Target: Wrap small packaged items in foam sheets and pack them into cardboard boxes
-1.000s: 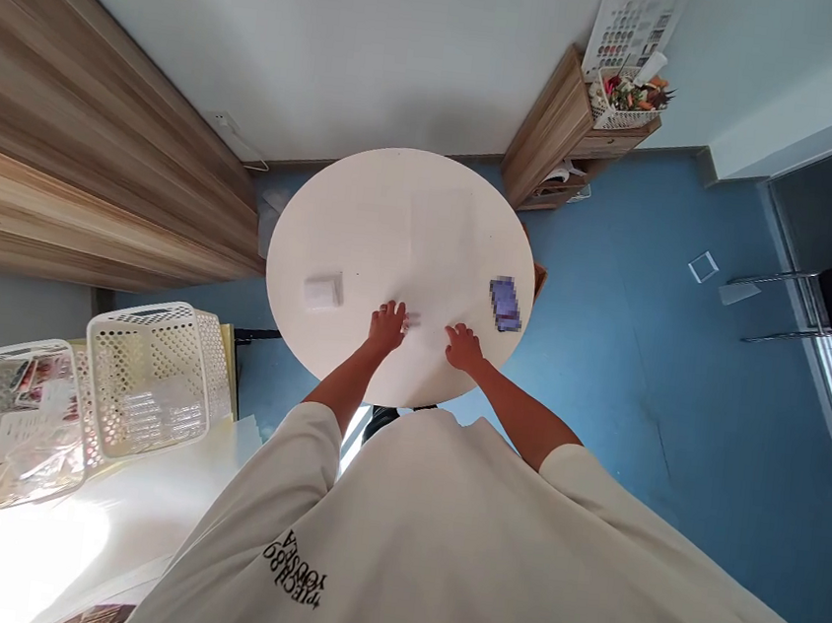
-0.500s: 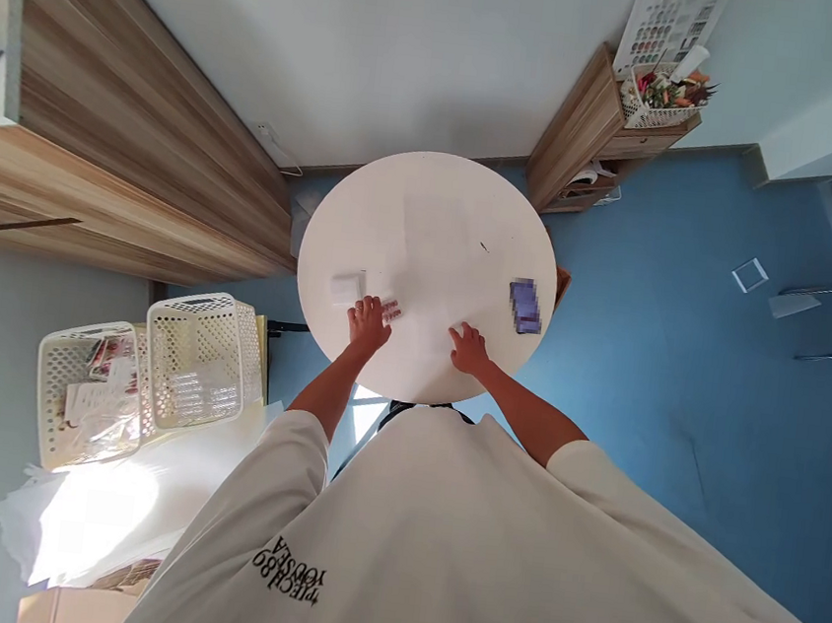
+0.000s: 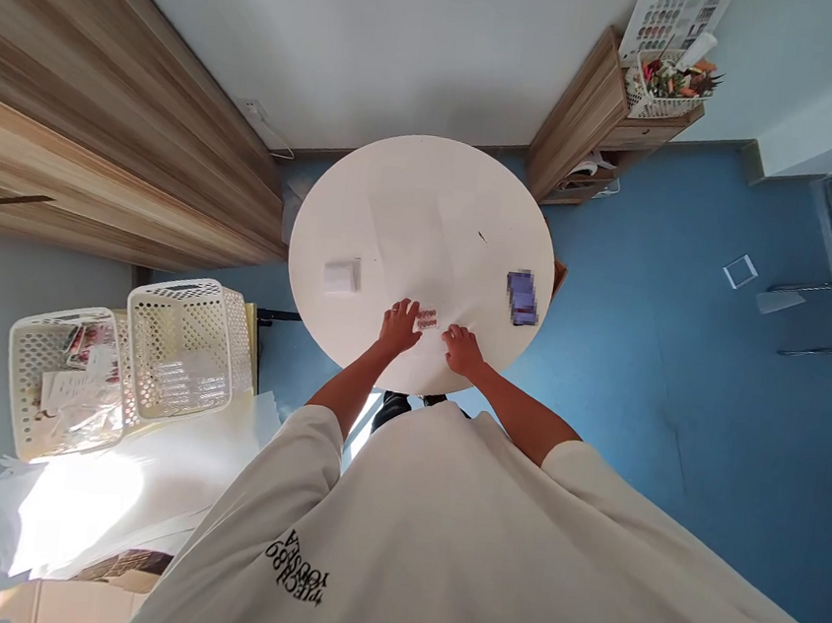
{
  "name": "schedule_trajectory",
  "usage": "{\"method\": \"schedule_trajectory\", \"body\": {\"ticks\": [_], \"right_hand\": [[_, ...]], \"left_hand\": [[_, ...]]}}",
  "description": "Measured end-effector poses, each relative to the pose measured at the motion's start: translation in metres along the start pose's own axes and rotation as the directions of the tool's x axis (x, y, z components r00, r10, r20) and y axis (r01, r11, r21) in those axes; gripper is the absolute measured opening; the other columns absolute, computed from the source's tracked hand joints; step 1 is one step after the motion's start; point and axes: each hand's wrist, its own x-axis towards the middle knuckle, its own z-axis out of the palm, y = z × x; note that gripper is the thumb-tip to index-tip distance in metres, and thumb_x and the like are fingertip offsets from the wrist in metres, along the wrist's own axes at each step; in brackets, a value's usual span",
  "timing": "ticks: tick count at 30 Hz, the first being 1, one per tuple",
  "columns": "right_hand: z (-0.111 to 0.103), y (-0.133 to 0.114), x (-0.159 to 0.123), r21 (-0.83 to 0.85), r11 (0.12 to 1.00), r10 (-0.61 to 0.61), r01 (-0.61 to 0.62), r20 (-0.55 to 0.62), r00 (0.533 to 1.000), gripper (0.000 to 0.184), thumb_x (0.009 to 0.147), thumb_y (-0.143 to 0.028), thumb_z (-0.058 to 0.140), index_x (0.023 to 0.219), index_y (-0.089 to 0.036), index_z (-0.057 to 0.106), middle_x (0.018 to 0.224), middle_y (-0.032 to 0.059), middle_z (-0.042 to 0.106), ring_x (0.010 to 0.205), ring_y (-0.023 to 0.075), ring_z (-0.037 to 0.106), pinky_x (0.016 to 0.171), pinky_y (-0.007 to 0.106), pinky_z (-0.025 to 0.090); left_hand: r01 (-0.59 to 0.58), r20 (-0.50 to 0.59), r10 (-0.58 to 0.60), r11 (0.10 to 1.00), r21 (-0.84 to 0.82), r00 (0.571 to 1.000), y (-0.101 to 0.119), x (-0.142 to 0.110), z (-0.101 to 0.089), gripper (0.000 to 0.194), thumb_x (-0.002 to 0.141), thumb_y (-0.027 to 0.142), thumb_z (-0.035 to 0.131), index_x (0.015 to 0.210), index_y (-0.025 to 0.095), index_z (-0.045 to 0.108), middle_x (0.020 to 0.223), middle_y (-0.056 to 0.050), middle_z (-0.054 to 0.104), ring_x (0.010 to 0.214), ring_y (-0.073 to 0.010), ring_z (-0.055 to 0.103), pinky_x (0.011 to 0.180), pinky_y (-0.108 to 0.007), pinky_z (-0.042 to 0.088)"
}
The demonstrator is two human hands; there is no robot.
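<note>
My left hand (image 3: 400, 328) has its thumb and fingers closed on the edge of a small clear pack (image 3: 427, 320) with rows of reddish pieces, over the near part of the round white table (image 3: 323, 203). Just to the right, my right hand (image 3: 463, 350) is low over the tabletop, its fingers bent together. Something pale and small seems to be at its fingertips, too faint to name. A pale sheet (image 3: 411, 222) lies beyond both hands. To the left stands a small white box (image 3: 340, 277); to the right lies a blurred purple rectangular thing (image 3: 522, 298).
A small dark thin piece (image 3: 481, 236) lies on the table. At the lower left are two white perforated baskets (image 3: 225, 351) with clear packs and cards. A wooden cabinet (image 3: 182, 128) rises at the left; a smaller one (image 3: 577, 120) holds a basket (image 3: 664, 108) at the back right.
My left hand has moved right with the small clear pack, away from the white box and close to my right hand. My right hand has stayed nearly in place. The view has shifted slightly.
</note>
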Motion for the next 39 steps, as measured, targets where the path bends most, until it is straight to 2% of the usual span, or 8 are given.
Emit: {"method": "schedule_trajectory", "body": {"ticks": [5,13,20,24,28,30,36,39], "right_hand": [[0.005,0.002,-0.001,-0.085,0.996,-0.031,0.026,-0.047,0.998,0.044,0.096,-0.011,0.049,0.136,-0.021,0.063,0.150,0.0163,0.052,0.130,0.0345,0.047,0.106,0.045,0.041],[0.006,0.000,0.006,-0.145,0.989,-0.050,0.034,-0.106,0.993,0.028,0.100,-0.014,0.047,0.117,-0.018,0.069,0.135,0.0185,0.059,0.115,0.0330,0.053,0.095,0.043,0.041],[-0.030,-0.003,0.020,-0.023,0.995,-0.099,0.097,-0.116,0.988,0.023,0.100,-0.014,0.047,0.114,-0.018,0.065,0.120,0.0157,0.069,0.107,0.0289,0.061,0.091,0.039,0.042],[-0.055,-0.005,0.041,0.135,0.991,-0.010,0.015,-0.041,0.999,0.019,0.106,-0.019,0.043,0.113,-0.021,0.061,0.101,0.0078,0.074,0.085,0.0230,0.065,0.074,0.032,0.041],[-0.063,-0.003,0.061,0.260,0.966,0.025,-0.017,-0.026,0.999,0.018,0.106,-0.018,0.044,0.113,-0.023,0.060,0.102,0.0050,0.076,0.084,0.0215,0.066,0.066,0.030,0.040],[-0.063,-0.002,0.065,0.281,0.960,0.008,0.003,-0.039,0.999,0.020,0.107,-0.020,0.044,0.117,-0.023,0.061,0.109,0.0064,0.075,0.089,0.0223,0.067,0.068,0.030,0.043],[-0.055,-0.001,0.047,-0.008,0.988,-0.145,0.151,-0.344,0.928,0.034,0.104,-0.019,0.046,0.132,-0.019,0.065,0.137,0.0174,0.063,0.125,0.0343,0.053,0.102,0.046,0.041],[-0.047,-0.005,0.033,-0.186,0.924,-0.373,0.333,-0.256,0.892,0.039,0.101,-0.012,0.043,0.129,-0.019,0.069,0.131,0.0170,0.065,0.122,0.0348,0.051,0.106,0.048,0.036]], "left_hand": [[0.053,0.005,-0.053,0.998,0.016,0.999,-0.002,0.003,0.014,0.075,0.093,0.039,0.069,0.161,0.026,0.039,0.170,-0.017,0.038,0.156,-0.0394,0.034,0.121,-0.054,0.037],[0.082,-0.001,-0.083,0.996,0.033,0.997,0.007,0.003,0.013,0.079,0.094,0.043,0.067,0.165,0.025,0.037,0.167,-0.019,0.041,0.156,-0.0408,0.036,0.121,-0.053,0.037],[0.043,-0.019,-0.045,0.995,-0.095,0.999,-0.008,-0.002,0.003,0.067,0.104,0.050,0.049,0.164,0.023,0.037,0.168,-0.016,0.041,0.155,-0.0366,0.038,0.125,-0.052,0.030],[-0.082,-0.045,0.079,0.994,-0.066,0.996,-0.007,-0.015,-0.005,0.074,0.091,0.062,0.071,0.151,0.023,0.050,0.163,-0.015,0.046,0.152,-0.0364,0.040,0.126,-0.050,0.030],[-0.044,-0.046,0.045,0.999,0.019,0.998,-0.002,-0.022,-0.006,0.048,0.096,0.040,0.072,0.139,0.022,0.059,0.152,-0.015,0.055,0.145,-0.0347,0.048,0.122,-0.048,0.035],[0.053,-0.034,-0.053,0.999,0.008,0.998,-0.001,-0.020,-0.007,0.026,0.105,0.029,0.056,0.128,0.021,0.064,0.143,-0.015,0.060,0.137,-0.0313,0.055,0.117,-0.045,0.041],[0.193,0.035,-0.191,0.980,-0.050,0.981,-0.008,-0.001,-0.012,0.024,0.109,0.025,0.044,0.115,0.021,0.068,0.131,-0.013,0.066,0.116,-0.0266,0.067,0.106,-0.042,0.047],[0.206,0.056,-0.205,0.978,-0.021,0.977,-0.007,0.008,-0.015,0.023,0.110,0.026,0.045,0.114,0.022,0.068,0.126,-0.012,0.068,0.115,-0.0270,0.068,0.105,-0.042,0.046]]}}
